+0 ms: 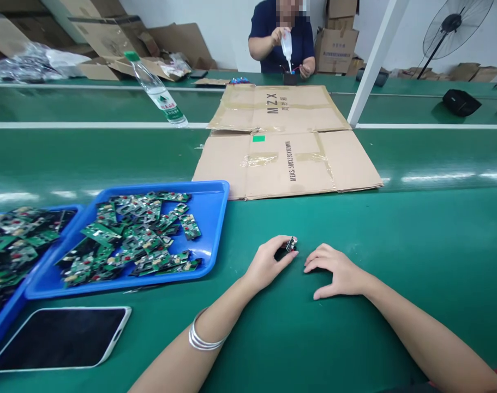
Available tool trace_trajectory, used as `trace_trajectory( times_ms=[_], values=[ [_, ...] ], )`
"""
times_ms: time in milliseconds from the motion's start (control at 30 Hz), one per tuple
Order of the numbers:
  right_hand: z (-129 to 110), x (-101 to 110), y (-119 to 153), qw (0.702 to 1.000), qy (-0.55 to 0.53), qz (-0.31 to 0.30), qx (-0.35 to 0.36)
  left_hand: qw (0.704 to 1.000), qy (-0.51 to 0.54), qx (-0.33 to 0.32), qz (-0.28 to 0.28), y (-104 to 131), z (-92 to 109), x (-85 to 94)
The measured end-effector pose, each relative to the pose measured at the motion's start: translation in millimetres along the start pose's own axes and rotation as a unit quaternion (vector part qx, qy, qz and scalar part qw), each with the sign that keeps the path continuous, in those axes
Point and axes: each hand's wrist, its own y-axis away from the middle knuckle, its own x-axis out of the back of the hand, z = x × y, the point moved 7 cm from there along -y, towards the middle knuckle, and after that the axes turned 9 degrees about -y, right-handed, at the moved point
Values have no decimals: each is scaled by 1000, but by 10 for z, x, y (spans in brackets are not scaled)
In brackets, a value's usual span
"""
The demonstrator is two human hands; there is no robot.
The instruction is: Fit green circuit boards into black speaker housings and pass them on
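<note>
We're apparently handling a small part (291, 244), pinched in our left hand (267, 263); our right hand (341, 271), at its four o'clock, curves half-open, empty. The next move likely calls for steady fingertips.

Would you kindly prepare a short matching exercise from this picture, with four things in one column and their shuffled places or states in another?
Things:
1. Left hand
2. Right hand
3. Smartphone
4. Water bottle

Places or states:
A. Holding nothing, partly open
B. Topped with a green cap
C. Holding a small electronic part
D. Lying on the near side of a blue tray of circuit boards

Right pairs: 1-C, 2-A, 3-D, 4-B
</note>
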Motion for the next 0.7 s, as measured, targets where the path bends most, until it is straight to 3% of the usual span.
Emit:
trace_trajectory(
  times_ms=[133,300,500,700],
  values=[
    [-42,-81,20,998,60,-31,12,1000,8,4,-2,-2,-8,-5],
    [-20,-67,20,998,48,-34,-3,1000,8,7,-2,0,-32,-16],
    [-58,-149,38,993,88,-82,15,1000,13,19,-1,-3,-49,-20],
    [-83,-103,23,995,47,-88,-1,999,25,27,-3,-6,-57,-26]
  ],
)
